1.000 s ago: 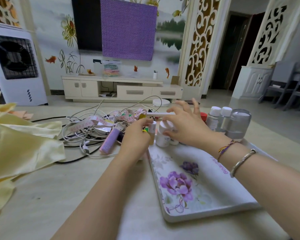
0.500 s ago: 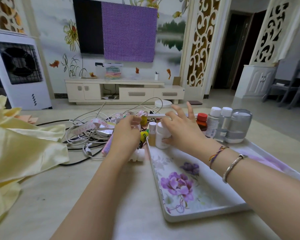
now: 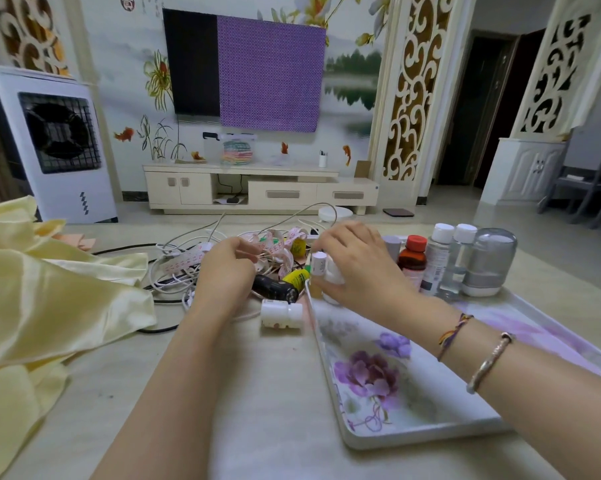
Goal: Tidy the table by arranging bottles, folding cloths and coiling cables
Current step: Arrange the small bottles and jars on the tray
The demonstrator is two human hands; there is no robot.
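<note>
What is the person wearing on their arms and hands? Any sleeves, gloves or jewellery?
No gloves or sleeves show: both forearms are bare as far as the picture reaches. The left hand and its wrist carry nothing. Behind the right hand, the wrist wears a braided string bracelet in purple, yellow and red threads, and further up the arm a thin metal bangle. No rings are visible.

Yellow cloth (image 3: 49, 299) cut off at the desk's left edge. White bottle (image 3: 333, 275) mostly hidden under right hand (image 3: 357, 268). Left hand (image 3: 226, 271) fingertips hidden; hold unclear. Bottle labels too blurred to read.
</note>
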